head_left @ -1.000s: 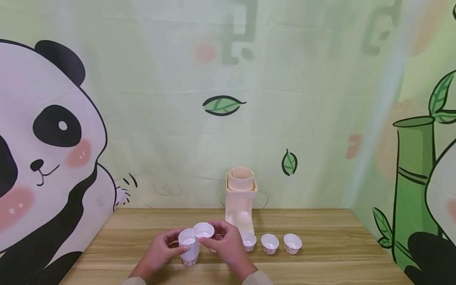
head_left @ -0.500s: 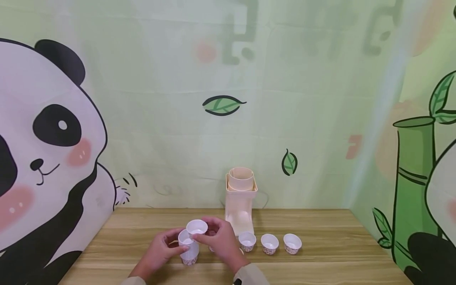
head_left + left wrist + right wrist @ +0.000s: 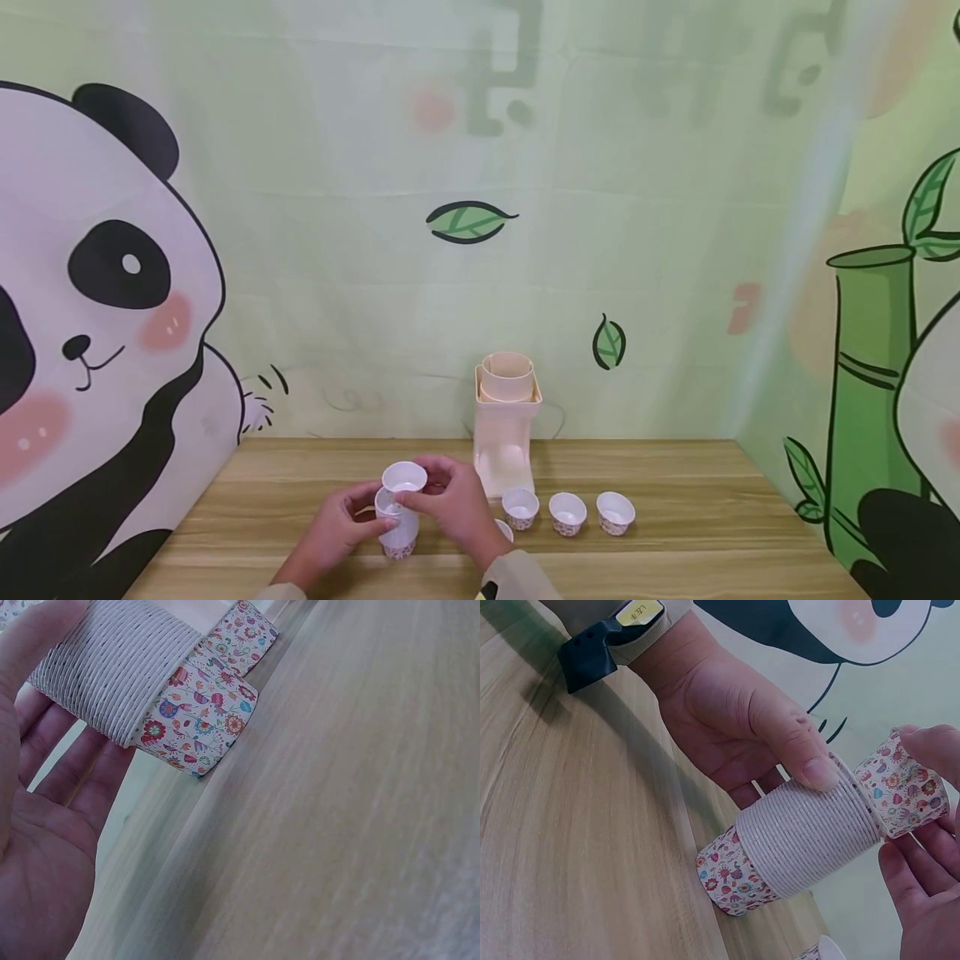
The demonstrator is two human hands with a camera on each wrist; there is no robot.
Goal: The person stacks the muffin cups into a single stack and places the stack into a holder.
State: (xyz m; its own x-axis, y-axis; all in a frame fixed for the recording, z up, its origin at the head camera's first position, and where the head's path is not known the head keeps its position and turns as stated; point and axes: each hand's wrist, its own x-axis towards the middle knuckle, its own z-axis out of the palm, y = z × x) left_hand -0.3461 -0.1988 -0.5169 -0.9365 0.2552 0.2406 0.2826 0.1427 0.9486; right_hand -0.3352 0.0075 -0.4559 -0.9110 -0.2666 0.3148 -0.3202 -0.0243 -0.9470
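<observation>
A tall stack of nested paper baking cups (image 3: 402,531) stands upright on the wooden table, its white rims piled in ridges above a floral-printed base. My left hand (image 3: 349,518) grips the stack from the left, thumb in front near the top, as the right wrist view also shows. Between thumb and fingers, my right hand (image 3: 463,505) pinches one floral paper cup (image 3: 904,787) with a white inside. This cup is held upright at the stack's mouth, its lower edge overlapping the top rim. In the left wrist view, a floral cup (image 3: 244,636) shows behind the stack.
To the right, several loose floral cups form a row, among them a middle cup (image 3: 567,514) and an end cup (image 3: 616,513). One cup (image 3: 505,530) is mostly hidden by my right hand. A pale pink holder (image 3: 504,442) with a round tube stands behind, before the printed backdrop.
My right hand has carried its cup leftward, from beside the stack's rim to over its mouth. The left hand and the stack have stayed in place.
</observation>
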